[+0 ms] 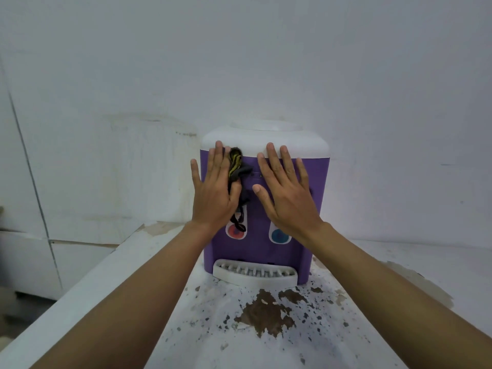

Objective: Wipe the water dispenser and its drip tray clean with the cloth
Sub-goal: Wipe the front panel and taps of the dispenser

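A purple water dispenser [316,187] with a white top stands on a white counter against the wall. Its white slotted drip tray [254,272] juts out at the base. My left hand [213,193] lies flat with straight fingers on the dispenser's upper left front, pressing a dark cloth with yellow stripes [237,169] against it; the cloth hangs down over the red tap [235,231]. My right hand [285,190] is spread flat on the upper right front, above the blue tap [279,235].
The counter [186,315] has peeling paint with a brown bare patch [266,312] just before the drip tray. A white wall [239,62] rises right behind the dispenser. The counter's left edge [87,283] drops to a lower floor area.
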